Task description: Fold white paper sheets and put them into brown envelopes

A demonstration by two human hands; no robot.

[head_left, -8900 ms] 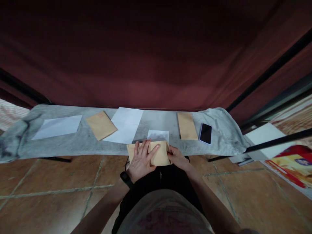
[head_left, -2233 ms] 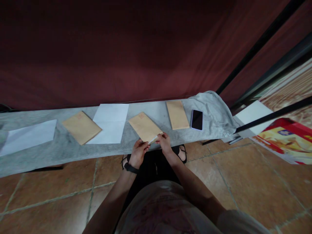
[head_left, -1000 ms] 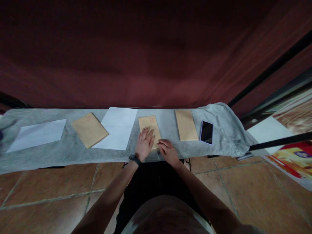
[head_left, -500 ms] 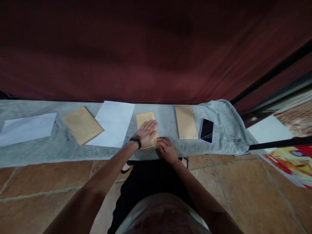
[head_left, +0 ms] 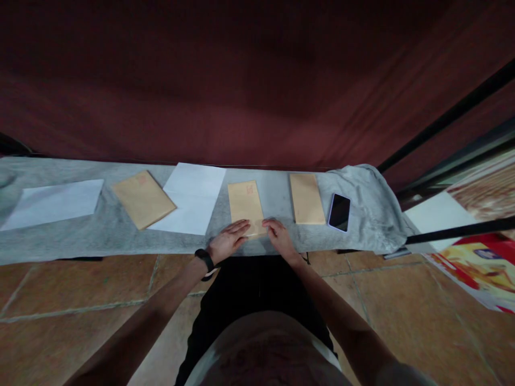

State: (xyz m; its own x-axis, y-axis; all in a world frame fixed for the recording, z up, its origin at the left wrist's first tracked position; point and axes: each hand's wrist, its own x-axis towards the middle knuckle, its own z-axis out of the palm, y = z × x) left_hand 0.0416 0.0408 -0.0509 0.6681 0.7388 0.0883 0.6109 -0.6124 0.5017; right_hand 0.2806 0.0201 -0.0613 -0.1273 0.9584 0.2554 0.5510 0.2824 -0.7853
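A brown paper envelope [head_left: 245, 201] with red print near its upper right corner lies on the grey cloth in front of me. My left hand [head_left: 228, 239] rests at its lower left, with the fingers stretched over the bottom end. At the lower right corner, my right hand [head_left: 279, 236] has its fingers curled on the edge, pinching it as far as I can see. The bottom edge is partly hidden by my hands.
The long narrow surface is covered by a grey cloth [head_left: 277, 198]. To the left lie a creased white sheet [head_left: 193, 195], a stack of brown envelopes [head_left: 144, 201] overlapping it, and another white paper [head_left: 56, 203]. Rightward are more envelopes [head_left: 307, 198] and a phone [head_left: 339, 213].
My left hand has slid down from the middle of the envelope to its bottom end, uncovering the red print. My right hand stays by the lower right corner. The view has shifted slightly.
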